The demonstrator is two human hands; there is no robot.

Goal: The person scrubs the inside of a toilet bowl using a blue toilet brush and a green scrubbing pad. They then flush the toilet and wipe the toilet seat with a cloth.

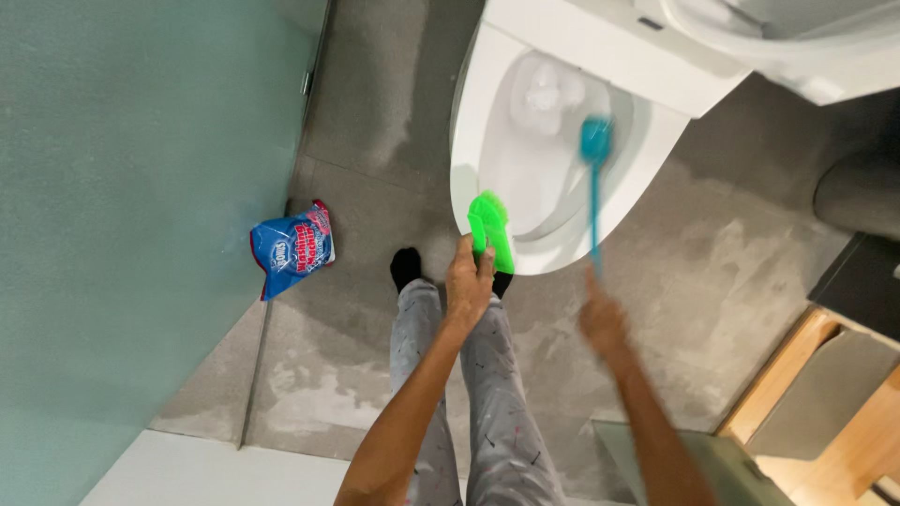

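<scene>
head view, looking straight down: the left hand (469, 281) is closed, its fingers wrapped around a bright green scrubber (490, 230) that is held just over the near rim of a white toilet bowl (469, 141). the right hand (602, 323), blurred, grips the lower end of a thin blue handle; its fingers appear closed around it, though the blur hides how tightly. the handle belongs to a blue toilet brush (594, 141) whose head sits inside the bowl, against the right inner wall, near a patch of white foam (548, 94) at the bottom. the raised toilet seat and lid (750, 28) lie at the top edge. the person's legs in grey patterned trousers (487, 394) stand on a grey concrete floor (731, 281), one dark sock (405, 267) showing just left of the bowl. a blue and red pouch (292, 248) lies on the floor beside a frosted glass panel (122, 234), well apart from both hands
</scene>
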